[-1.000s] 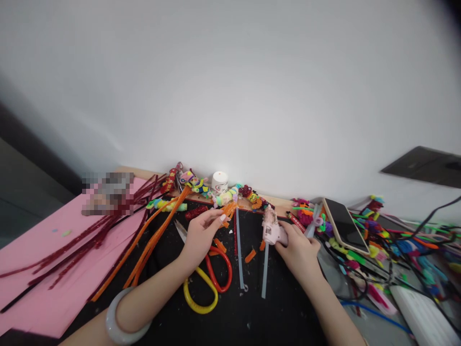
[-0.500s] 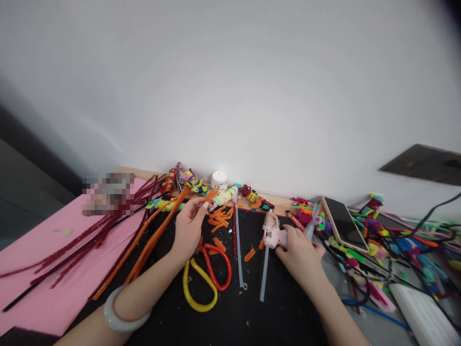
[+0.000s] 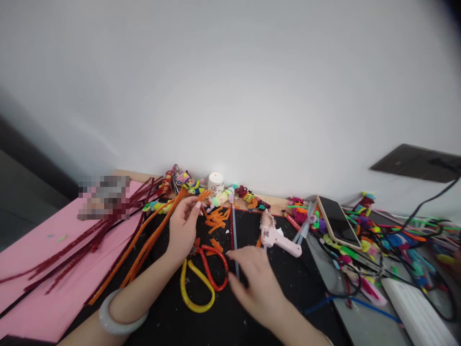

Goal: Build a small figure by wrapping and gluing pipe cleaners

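Note:
My left hand (image 3: 184, 226) pinches a short piece of orange pipe cleaner (image 3: 204, 195) between thumb and fingers. Just right of it, cut orange pieces (image 3: 216, 220) lie in a loose pile on the black mat (image 3: 248, 317). My right hand (image 3: 254, 278), slightly blurred, hovers over the mat with its fingers apart and nothing in it. Close to its fingers are scissors (image 3: 198, 309) with one yellow and one red handle, their blades mostly hidden. Beyond the right hand, a pale pink glue gun (image 3: 283, 241) lies on the mat, near a long translucent glue stick (image 3: 236, 254).
Long orange pipe cleaners (image 3: 144, 252) and dark red ones (image 3: 77, 247) lie to the left, partly over a pink sheet (image 3: 39, 283). Pipe-cleaner figures and a white cup (image 3: 215, 183) line the wall. A phone (image 3: 338, 222), tangled cables and a white power strip (image 3: 414, 312) occupy the right.
My right hand has let go of the glue gun and moved left toward the scissors. The glue gun now lies with its handle uncovered. My left hand still holds the orange piece.

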`<action>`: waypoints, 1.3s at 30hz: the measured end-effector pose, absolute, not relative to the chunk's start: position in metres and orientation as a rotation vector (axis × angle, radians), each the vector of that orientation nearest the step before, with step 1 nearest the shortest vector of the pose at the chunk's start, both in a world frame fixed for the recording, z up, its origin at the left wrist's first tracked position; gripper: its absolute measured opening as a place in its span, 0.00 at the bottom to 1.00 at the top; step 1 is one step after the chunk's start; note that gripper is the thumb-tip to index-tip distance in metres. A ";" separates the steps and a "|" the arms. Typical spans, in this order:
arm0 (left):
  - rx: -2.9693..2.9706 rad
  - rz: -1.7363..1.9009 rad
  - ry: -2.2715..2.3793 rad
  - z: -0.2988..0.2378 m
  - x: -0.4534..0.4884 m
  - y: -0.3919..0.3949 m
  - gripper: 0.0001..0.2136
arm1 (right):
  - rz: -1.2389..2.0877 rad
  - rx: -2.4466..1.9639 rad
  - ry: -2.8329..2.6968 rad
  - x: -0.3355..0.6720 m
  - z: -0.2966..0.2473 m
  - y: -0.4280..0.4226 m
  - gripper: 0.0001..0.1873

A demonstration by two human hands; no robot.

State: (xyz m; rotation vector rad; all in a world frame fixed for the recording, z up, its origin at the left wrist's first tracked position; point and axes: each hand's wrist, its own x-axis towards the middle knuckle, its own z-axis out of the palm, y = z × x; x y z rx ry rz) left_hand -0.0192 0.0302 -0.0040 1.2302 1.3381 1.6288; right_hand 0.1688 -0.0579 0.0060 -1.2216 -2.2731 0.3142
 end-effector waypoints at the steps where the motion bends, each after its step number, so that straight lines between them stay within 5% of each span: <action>1: 1.232 1.631 1.343 -0.004 -0.020 0.030 0.11 | 0.379 -1.210 -2.330 0.158 0.004 -0.063 0.16; 7: 1.234 1.645 1.351 -0.003 -0.022 0.033 0.11 | 0.342 -1.509 -2.457 0.107 0.000 -0.076 0.30; 13: 1.308 1.682 1.400 0.003 -0.031 0.035 0.11 | 0.422 -1.782 -2.512 0.082 0.012 -0.061 0.32; 19: 1.306 1.763 1.497 0.016 -0.050 0.036 0.13 | 0.826 -1.543 -2.356 0.114 0.023 -0.050 0.23; 30: 1.145 1.848 1.431 0.022 -0.052 0.037 0.12 | 1.630 -1.204 -1.441 0.189 0.036 -0.026 0.21; 39: 1.114 1.267 1.145 -0.001 -0.012 0.019 0.15 | 1.355 -1.291 -1.342 0.191 0.006 -0.025 0.11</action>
